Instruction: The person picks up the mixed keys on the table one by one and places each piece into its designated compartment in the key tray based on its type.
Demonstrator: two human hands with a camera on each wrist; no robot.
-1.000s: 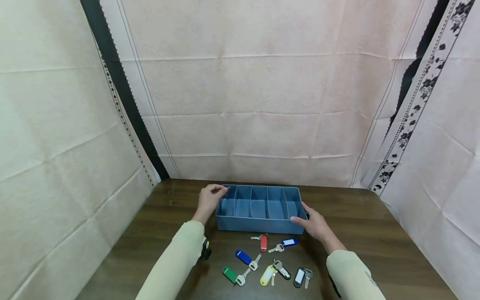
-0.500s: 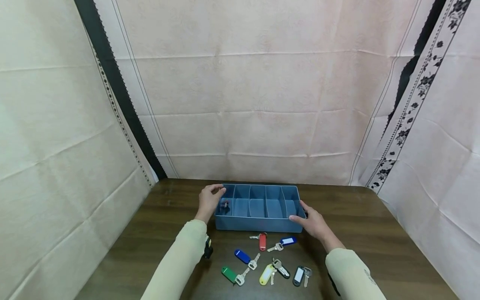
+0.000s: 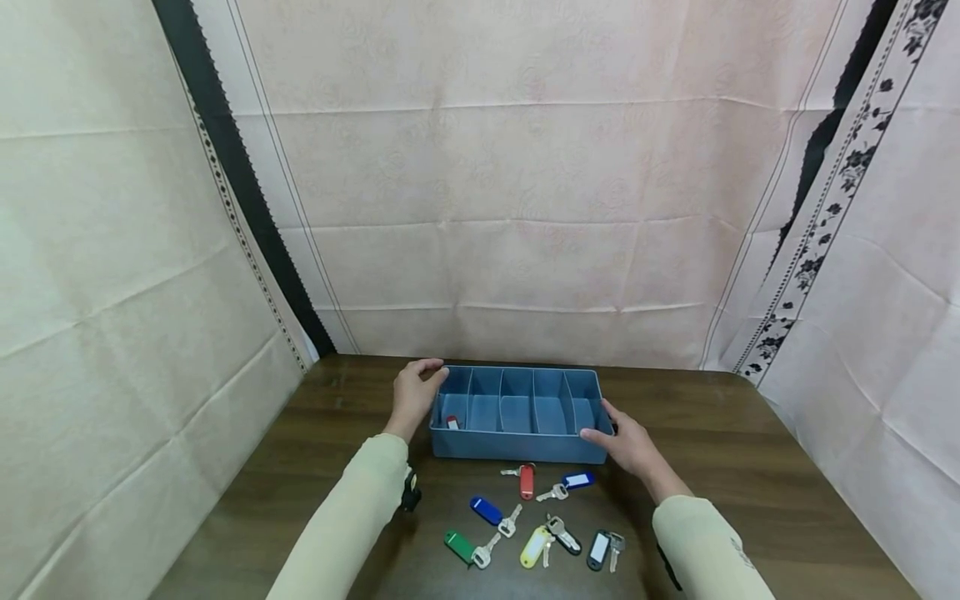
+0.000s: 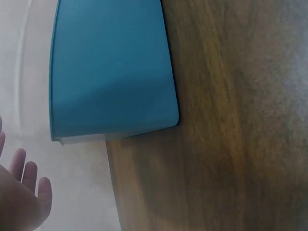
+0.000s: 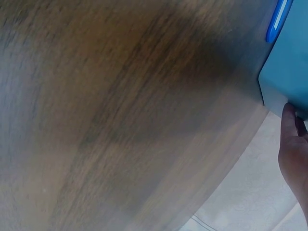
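Note:
A blue divided storage box (image 3: pixel 517 447) stands on the wooden table, its compartments side by side. In the leftmost one is a red key tag (image 3: pixel 452 422) with a white label; the rest of it is hidden behind the front wall. My left hand (image 3: pixel 415 395) is over the box's back left corner, holding nothing, its fingers loosely bent. In the left wrist view, the fingers (image 4: pixel 30 177) are spread apart beside the box's end. My right hand (image 3: pixel 628 443) holds the box's right end, thumb at the front rim and fingers along the side.
In front of the box lie several keys with tags: red (image 3: pixel 527 482), blue (image 3: pixel 486 510), another blue (image 3: pixel 578 480), green (image 3: pixel 459 546), yellow (image 3: pixel 535 547) and black (image 3: pixel 598 550). Pale cloth (image 3: pixel 480 208) hangs behind the table's far edge.
A small key tag at my left fingertips has dropped into the leftmost compartment. My left hand has drawn slightly left and up from the box. My right hand has stayed in place.

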